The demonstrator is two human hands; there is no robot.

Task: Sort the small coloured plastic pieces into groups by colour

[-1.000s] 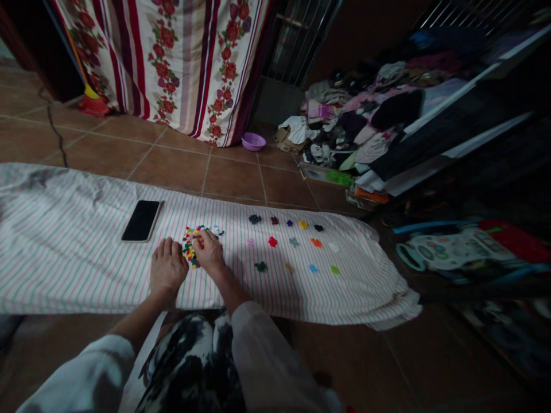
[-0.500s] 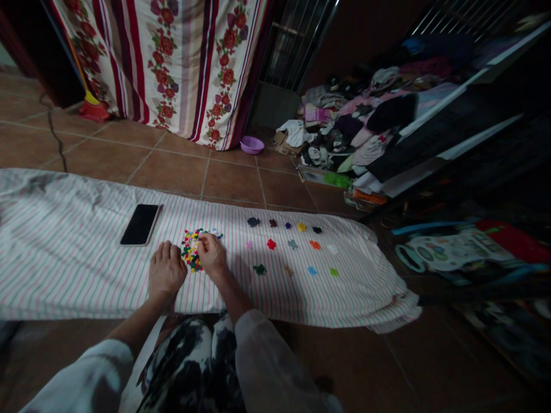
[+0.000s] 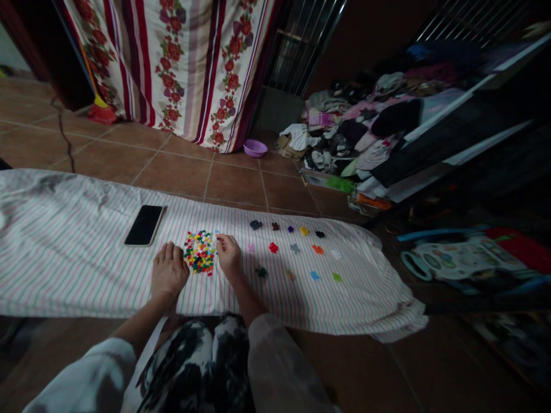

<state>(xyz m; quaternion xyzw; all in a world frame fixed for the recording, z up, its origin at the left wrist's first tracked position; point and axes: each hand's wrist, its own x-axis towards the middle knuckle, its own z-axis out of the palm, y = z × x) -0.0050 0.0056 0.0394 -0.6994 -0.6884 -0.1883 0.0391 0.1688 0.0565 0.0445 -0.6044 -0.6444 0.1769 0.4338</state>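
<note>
A heap of small multicoloured pieces (image 3: 199, 252) lies on the striped cloth (image 3: 103, 252). My left hand (image 3: 169, 271) rests flat on the cloth at the heap's left edge, fingers extended. At the heap's right edge is my right hand (image 3: 228, 252), its thumb and fingertips pinched together; whatever is between them is too small to make out. Farther right, small single-colour piles sit in rows, among them a red pile (image 3: 273, 248), a yellow pile (image 3: 304, 231), an orange pile (image 3: 317, 249), a blue pile (image 3: 315, 276) and a dark green pile (image 3: 260, 272).
A black-screened phone (image 3: 145, 225) lies on the cloth left of the heap. Beyond it, a purple basin (image 3: 255, 148) stands on the tiled floor by a floral curtain (image 3: 172, 63). Clothes (image 3: 361, 126) are piled at the back right.
My right hand has moved right, from over the heap to its right edge, uncovering more pieces. My left hand stays beside the heap. The whole view has shifted slightly.
</note>
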